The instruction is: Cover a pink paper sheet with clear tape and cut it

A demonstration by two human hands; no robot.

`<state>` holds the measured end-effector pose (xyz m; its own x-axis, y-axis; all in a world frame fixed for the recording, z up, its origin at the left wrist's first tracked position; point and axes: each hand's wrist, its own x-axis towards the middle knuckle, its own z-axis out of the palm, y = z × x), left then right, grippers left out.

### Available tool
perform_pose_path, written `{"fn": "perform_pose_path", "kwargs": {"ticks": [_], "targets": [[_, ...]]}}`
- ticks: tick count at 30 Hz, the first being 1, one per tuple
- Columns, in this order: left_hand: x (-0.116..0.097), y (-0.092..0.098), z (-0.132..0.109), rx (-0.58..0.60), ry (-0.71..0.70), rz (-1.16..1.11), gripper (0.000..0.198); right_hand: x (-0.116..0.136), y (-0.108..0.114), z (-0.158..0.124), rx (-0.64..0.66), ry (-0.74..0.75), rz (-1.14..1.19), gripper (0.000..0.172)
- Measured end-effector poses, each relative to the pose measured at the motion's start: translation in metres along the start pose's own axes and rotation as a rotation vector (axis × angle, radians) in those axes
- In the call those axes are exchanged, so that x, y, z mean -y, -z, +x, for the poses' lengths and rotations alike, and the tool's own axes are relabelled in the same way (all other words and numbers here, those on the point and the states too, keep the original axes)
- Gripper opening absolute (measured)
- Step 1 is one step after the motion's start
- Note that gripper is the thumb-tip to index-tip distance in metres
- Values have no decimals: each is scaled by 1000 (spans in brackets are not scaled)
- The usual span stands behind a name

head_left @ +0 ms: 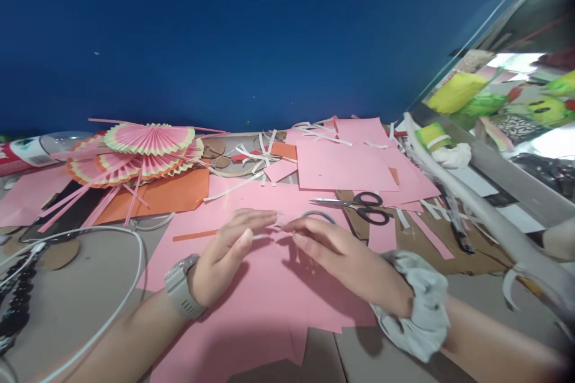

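Observation:
My left hand (224,251), with a grey watch at the wrist, hovers over pink paper (265,287) with its fingers stretched out and the thumb apart. Facing it, my right hand (330,251) has its fingers extended and bent slightly downward, with a pale scrunchie (422,305) around the wrist. The fingertips of both hands nearly meet, and I see nothing held in either. A thin grey curved item (320,213) shows just behind my right fingers; its kind is unclear. Black-handled scissors (359,206) lie beyond my right hand. An orange paper strip (193,236) rests left of my left hand.
Pleated pink paper fans (148,140) are piled at the back left on orange paper (157,194). Pink sheets (345,164) and white paper strips (265,152) lie at the back. A white cable (139,263) loops at left; cardboard (476,242) lies right. A blue wall (251,42) stands behind.

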<state>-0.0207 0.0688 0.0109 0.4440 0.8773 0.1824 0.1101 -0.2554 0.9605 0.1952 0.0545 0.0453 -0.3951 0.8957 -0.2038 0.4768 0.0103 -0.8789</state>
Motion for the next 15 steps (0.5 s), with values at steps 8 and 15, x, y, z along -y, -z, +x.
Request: {"fn": "perform_pose_path", "kwargs": {"ticks": [8, 15], "targets": [[0, 1, -3, 38, -33, -49, 43, 12, -11, 27, -18, -48, 249, 25], [2, 1, -3, 47, -53, 7, 42, 7, -15, 30, -46, -24, 290, 27]]}}
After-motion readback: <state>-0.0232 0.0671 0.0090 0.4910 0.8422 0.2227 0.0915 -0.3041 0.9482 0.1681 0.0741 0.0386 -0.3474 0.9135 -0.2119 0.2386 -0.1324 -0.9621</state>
